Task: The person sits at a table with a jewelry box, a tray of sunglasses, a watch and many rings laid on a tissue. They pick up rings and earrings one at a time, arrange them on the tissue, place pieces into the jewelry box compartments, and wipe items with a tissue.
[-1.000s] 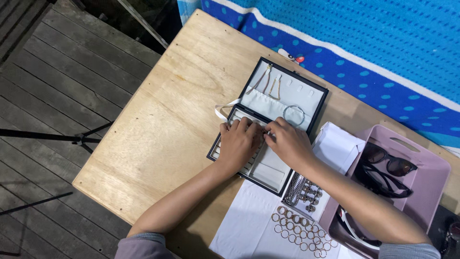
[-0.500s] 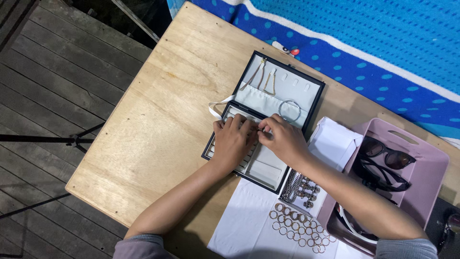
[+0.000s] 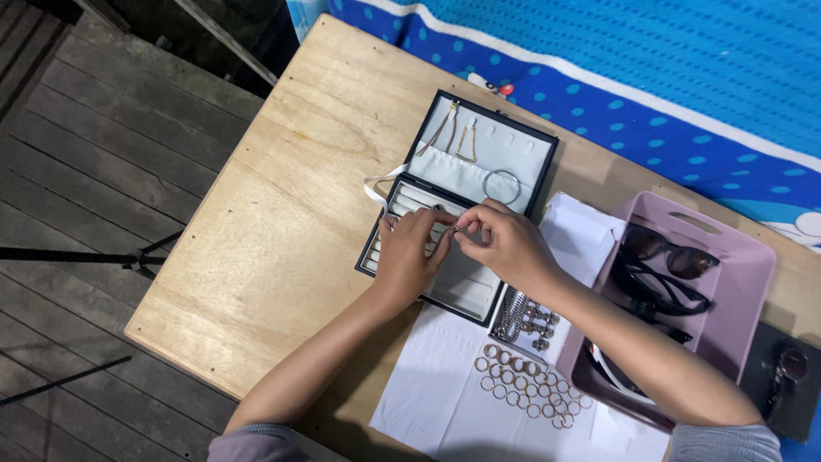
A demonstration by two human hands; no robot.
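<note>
A plywood bench (image 3: 282, 214) is seen above dark floorboards, with a blue dotted cloth (image 3: 650, 77) behind it. An open black jewellery box (image 3: 466, 162) is set on the bench, and over its ring slots a small ring (image 3: 457, 229) is pinched between the fingertips of the left hand (image 3: 410, 257) and right hand (image 3: 505, 244). Loose rings (image 3: 522, 385) are laid on white paper (image 3: 436, 402) beside a pink tray (image 3: 735, 299) of sunglasses (image 3: 667, 265).

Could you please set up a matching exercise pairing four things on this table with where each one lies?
Things:
1. round silver bangle
2. dark sunglasses
3. loose metal rings in rows
4. small ring

Places:
A. on the white cloth
B. in the lilac plastic tray
C. between the fingertips of the left hand and right hand
D. in the lid of the black jewellery case

Pairs: 1-D, 2-B, 3-A, 4-C
</note>
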